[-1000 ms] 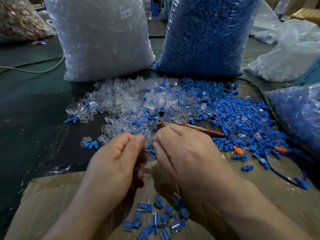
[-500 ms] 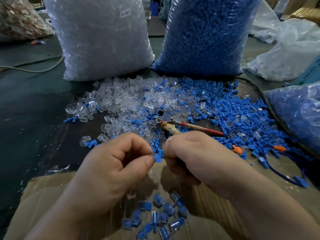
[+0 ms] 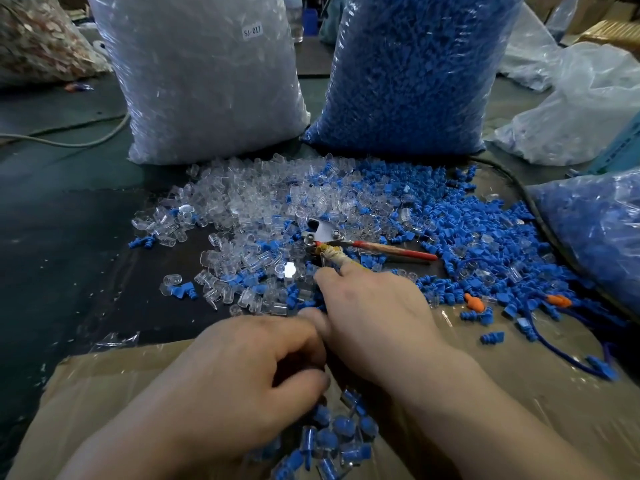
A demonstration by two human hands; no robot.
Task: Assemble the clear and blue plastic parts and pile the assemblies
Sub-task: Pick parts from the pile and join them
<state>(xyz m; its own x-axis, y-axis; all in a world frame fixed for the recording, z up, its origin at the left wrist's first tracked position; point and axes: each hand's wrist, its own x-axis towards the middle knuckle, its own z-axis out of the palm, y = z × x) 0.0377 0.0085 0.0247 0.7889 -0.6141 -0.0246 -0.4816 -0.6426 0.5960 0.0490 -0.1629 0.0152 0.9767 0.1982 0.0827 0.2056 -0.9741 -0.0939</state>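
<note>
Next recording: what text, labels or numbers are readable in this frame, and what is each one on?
"SJ-017": printed on a small white sticker near the top of the bag of clear parts.
No other text is readable: the bag of blue parts, the pliers and the loose parts show none, and the boxes at the top right are too blurred to tell.

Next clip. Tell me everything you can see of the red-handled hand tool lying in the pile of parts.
The hand tool looks like pliers or cutters: a grey metal head with two round fasteners and two spread handles. One is red and worn, pointing right; the other, wrapped in yellowish tape, points toward the person. It lies flat among loose clear and blue parts on the dark mat. A fingertip of the right hand is at the wrapped handle's end; contact is unclear.
</note>
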